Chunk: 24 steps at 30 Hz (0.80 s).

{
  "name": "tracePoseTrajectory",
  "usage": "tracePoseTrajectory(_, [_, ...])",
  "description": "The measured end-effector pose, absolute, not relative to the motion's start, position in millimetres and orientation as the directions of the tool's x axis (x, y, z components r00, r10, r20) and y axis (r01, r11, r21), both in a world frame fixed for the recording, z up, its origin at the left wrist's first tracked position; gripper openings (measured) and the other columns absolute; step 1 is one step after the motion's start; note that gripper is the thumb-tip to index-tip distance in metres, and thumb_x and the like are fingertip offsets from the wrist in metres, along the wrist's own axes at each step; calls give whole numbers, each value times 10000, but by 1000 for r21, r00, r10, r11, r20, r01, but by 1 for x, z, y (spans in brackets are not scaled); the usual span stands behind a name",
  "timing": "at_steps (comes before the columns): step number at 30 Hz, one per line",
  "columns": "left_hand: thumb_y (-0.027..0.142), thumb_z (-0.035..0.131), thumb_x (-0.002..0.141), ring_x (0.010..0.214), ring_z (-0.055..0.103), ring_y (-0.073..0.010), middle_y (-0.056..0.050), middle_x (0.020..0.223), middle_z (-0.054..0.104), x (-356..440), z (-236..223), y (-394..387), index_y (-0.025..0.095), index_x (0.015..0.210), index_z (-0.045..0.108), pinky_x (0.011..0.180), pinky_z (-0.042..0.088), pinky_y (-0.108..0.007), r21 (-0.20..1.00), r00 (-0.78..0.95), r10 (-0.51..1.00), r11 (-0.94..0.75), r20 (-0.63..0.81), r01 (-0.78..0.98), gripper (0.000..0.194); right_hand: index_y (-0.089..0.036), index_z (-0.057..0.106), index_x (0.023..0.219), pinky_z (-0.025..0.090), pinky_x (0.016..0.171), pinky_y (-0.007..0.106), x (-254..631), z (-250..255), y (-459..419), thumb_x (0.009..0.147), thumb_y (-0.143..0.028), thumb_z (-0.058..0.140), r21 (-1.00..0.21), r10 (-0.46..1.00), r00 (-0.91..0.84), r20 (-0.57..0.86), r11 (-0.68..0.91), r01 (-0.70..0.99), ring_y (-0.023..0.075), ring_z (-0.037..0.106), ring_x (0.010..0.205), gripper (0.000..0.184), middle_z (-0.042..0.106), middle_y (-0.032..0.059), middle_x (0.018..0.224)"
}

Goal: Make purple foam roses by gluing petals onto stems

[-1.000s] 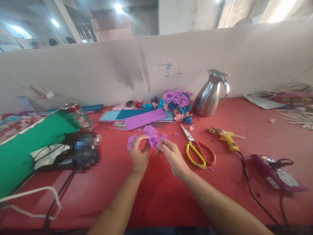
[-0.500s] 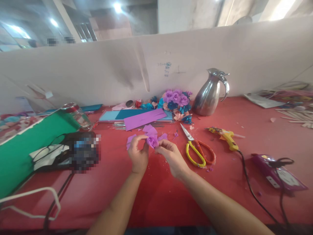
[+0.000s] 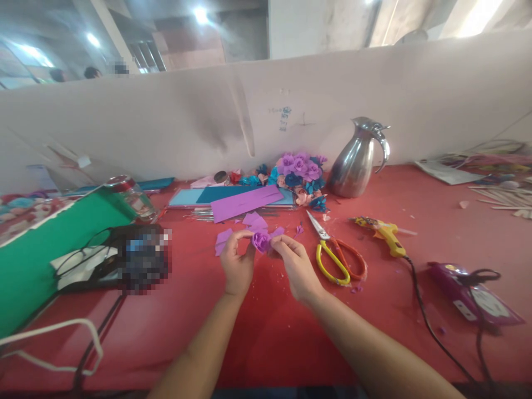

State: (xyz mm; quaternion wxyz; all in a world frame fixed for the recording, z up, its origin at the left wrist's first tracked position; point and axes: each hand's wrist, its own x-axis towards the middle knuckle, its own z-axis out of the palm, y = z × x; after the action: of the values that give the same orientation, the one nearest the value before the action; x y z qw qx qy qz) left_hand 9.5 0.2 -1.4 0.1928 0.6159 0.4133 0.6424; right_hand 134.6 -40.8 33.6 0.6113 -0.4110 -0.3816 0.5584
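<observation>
A small purple paper rose (image 3: 261, 241) is held between both hands above the red table (image 3: 266, 332). My left hand (image 3: 236, 265) pinches it from the left with curled fingers. My right hand (image 3: 296, 265) grips it from the right with thumb and fingers closed. Loose purple paper scraps (image 3: 254, 221) lie just behind the hands. Yellow and orange scissors (image 3: 337, 257) rest to the right of my right hand.
A purple paper sheet (image 3: 246, 201) on blue sheets, a bunch of paper flowers (image 3: 300, 172) and a steel jug (image 3: 358, 159) stand at the back. A yellow glue gun (image 3: 384, 233), its cable and a power strip (image 3: 474, 296) lie right. A green sheet (image 3: 45, 249) lies left.
Both hands have turned and shifted the purple rose slightly between their fingertips. Nothing else on the table has moved.
</observation>
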Motion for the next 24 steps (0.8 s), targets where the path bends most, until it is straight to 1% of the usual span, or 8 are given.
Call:
tracePoseTrajectory(3, [272, 707, 754, 839, 614, -167, -4, 833, 661, 10, -1, 1, 207, 858, 646, 851, 478, -320, 784, -169, 769, -579, 616, 225, 137, -192, 578, 624, 392, 719, 276, 135, 33, -41, 733, -368, 579, -920, 998, 58, -9, 14, -391, 133, 487, 658, 207, 536, -24, 616])
tracePoseTrajectory(5, [282, 730, 726, 821, 615, -167, -3, 817, 660, 11, 1, 1, 204, 838, 646, 837, 483, -318, 810, -174, 792, -561, 585, 168, 160, -191, 593, 651, 389, 732, 275, 135, 33, -42, 719, -348, 602, -923, 999, 35, -4, 10, -384, 131, 490, 674, 172, 543, -25, 637])
tracePoseTrajectory(9, [306, 764, 681, 773, 615, -165, 2, 761, 649, 16, 7, 0, 196, 790, 642, 775, 494, -304, 881, -168, 869, -472, 466, 2, 198, -186, 606, 670, 380, 739, 265, 135, 34, -43, 665, -267, 626, -912, 1000, -2, -2, -3, -411, 125, 484, 695, 84, 557, -26, 666])
tracePoseTrajectory(12, [301, 776, 662, 748, 609, -164, 4, 739, 651, 17, 9, -1, 186, 769, 650, 749, 489, -298, 914, -128, 912, -400, 390, -66, 201, -183, 616, 677, 377, 720, 260, 134, 35, -44, 643, -238, 625, -900, 1000, -19, -6, -14, -436, 119, 477, 681, 65, 565, -27, 665])
tracePoseTrajectory(14, [289, 777, 657, 745, 607, -161, 8, 732, 655, 17, 9, -1, 183, 763, 662, 753, 486, -294, 924, -112, 928, -366, 355, -106, 189, -183, 612, 664, 379, 705, 263, 134, 36, -44, 657, -249, 614, -900, 1000, -16, 0, -7, -436, 118, 475, 657, 66, 561, -27, 638])
tracePoseTrajectory(18, [261, 780, 644, 770, 621, -170, -2, 752, 686, 18, 10, 0, 179, 791, 699, 775, 493, -299, 947, -76, 963, -269, 259, -177, 187, -187, 592, 635, 372, 655, 262, 138, 35, -42, 680, -260, 587, -915, 992, 112, 49, 90, -393, 117, 458, 617, 86, 538, -29, 602])
tracePoseTrajectory(20, [256, 777, 641, 805, 635, -186, -23, 792, 710, 18, 11, -1, 174, 802, 718, 792, 499, -313, 957, -49, 976, -217, 212, -190, 190, -192, 592, 677, 370, 643, 255, 140, 35, -40, 666, -232, 590, -915, 980, 182, 83, 147, -377, 115, 458, 629, 41, 540, -32, 635])
tracePoseTrajectory(24, [255, 762, 654, 812, 642, -196, -28, 797, 728, 18, 13, -3, 178, 806, 749, 798, 502, -323, 972, 7, 985, -169, 172, -165, 171, -207, 588, 784, 401, 677, 256, 143, 34, -38, 641, -184, 589, -906, 964, 226, 139, 216, -363, 127, 501, 687, 145, 560, -30, 710])
